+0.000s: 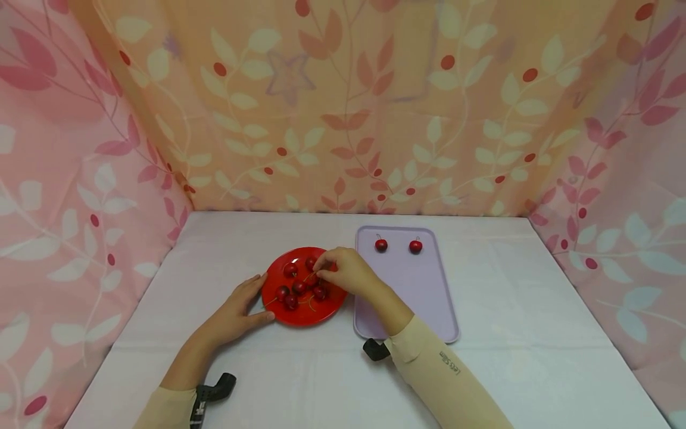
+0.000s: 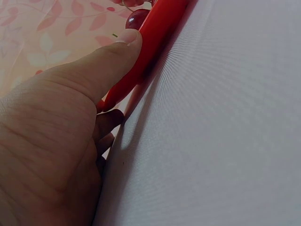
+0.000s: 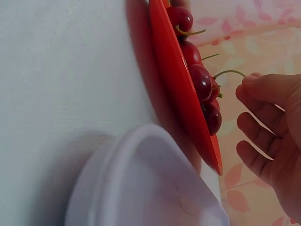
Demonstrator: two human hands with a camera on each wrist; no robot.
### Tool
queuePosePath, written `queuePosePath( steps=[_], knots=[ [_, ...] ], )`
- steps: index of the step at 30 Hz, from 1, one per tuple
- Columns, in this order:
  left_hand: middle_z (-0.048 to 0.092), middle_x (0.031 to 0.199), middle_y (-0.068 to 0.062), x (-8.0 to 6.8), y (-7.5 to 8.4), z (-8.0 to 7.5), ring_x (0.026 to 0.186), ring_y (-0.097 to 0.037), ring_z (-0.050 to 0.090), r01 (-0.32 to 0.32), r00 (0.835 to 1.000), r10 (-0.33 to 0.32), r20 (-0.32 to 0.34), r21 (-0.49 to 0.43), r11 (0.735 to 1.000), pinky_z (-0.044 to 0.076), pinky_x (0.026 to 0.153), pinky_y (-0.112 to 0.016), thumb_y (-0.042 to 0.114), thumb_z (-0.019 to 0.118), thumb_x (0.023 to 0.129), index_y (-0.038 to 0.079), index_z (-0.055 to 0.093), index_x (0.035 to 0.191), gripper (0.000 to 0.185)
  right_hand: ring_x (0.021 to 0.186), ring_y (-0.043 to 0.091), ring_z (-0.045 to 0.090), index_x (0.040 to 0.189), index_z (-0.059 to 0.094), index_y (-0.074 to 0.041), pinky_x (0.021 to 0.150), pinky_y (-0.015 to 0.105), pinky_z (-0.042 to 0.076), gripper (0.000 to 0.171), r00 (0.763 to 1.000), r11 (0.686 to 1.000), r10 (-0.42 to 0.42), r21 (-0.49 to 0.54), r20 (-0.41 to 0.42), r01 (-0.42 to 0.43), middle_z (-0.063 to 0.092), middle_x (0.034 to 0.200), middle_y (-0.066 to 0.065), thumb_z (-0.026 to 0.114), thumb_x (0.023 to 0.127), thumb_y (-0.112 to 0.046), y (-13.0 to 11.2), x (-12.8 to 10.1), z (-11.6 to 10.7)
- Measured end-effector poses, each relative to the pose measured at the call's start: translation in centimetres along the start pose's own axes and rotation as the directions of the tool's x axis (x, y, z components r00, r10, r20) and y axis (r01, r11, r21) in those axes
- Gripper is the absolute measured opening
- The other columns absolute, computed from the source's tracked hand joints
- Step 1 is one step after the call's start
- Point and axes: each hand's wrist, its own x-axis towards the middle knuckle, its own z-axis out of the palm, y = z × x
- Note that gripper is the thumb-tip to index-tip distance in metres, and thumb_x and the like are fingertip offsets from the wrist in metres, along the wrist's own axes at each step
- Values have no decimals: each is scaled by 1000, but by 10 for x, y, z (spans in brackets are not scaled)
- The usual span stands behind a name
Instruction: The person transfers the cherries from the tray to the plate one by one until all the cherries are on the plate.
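Observation:
A red plate [image 1: 302, 319] holds several dark red cherries [image 1: 299, 288] with green stems. My left hand [image 1: 237, 314] lies at the plate's left side, fingers extended along the edge; its thumb [image 2: 113, 59] touches the rim. Over the plate's right part, my right hand [image 1: 345, 271] pinches a curved cherry stem [image 3: 230, 71] between thumb and forefinger. The other fingers of that hand are loosely bent. The pinched stem leads down among the cherries [image 3: 200, 81], where its own fruit is partly hidden.
Right of the plate lies a pale purple tray [image 1: 423, 298], partly under my right forearm. Two cherries, one on the left [image 1: 381, 245] and one on the right [image 1: 415, 246], sit near its far end. Patterned curtains [image 1: 343, 107] enclose the white table [image 1: 300, 381] at the back and sides.

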Motion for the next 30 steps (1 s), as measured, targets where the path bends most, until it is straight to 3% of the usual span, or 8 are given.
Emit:
queuePosePath(
  steps=[8, 13, 30],
  knots=[
    [28, 167, -15, 1, -1, 1, 154, -42, 19, -11, 1000, 11, -2, 0, 1000, 25, 117, -71, 56, 77, 85, 21, 25, 164, 100, 98, 10, 61, 99, 79, -21, 92, 30, 53, 8, 999, 997, -28, -65, 24, 29, 73, 94, -14, 76, 93, -16, 2, -4, -11],
    [28, 167, -15, 3, -1, 1, 154, -42, 19, -15, 1000, 15, -2, 5, 1000, 24, 117, -71, 57, 76, 85, 22, 25, 164, 100, 102, 12, 63, 102, 79, -18, 97, 33, 53, 10, 998, 996, -58, -68, -14, 56, 74, 98, -10, 76, 93, -15, -1, -11, -25],
    [27, 167, -16, 0, -1, 0, 154, -43, 19, 2, 1000, -2, 2, 6, 1000, 26, 115, -73, 56, 76, 86, 23, 25, 164, 100, 97, 9, 60, 101, 78, -18, 91, 32, 53, 11, 981, 988, -133, -98, -139, 120, 71, 97, -12, 78, 91, -12, -2, -55, -55]
  ],
)
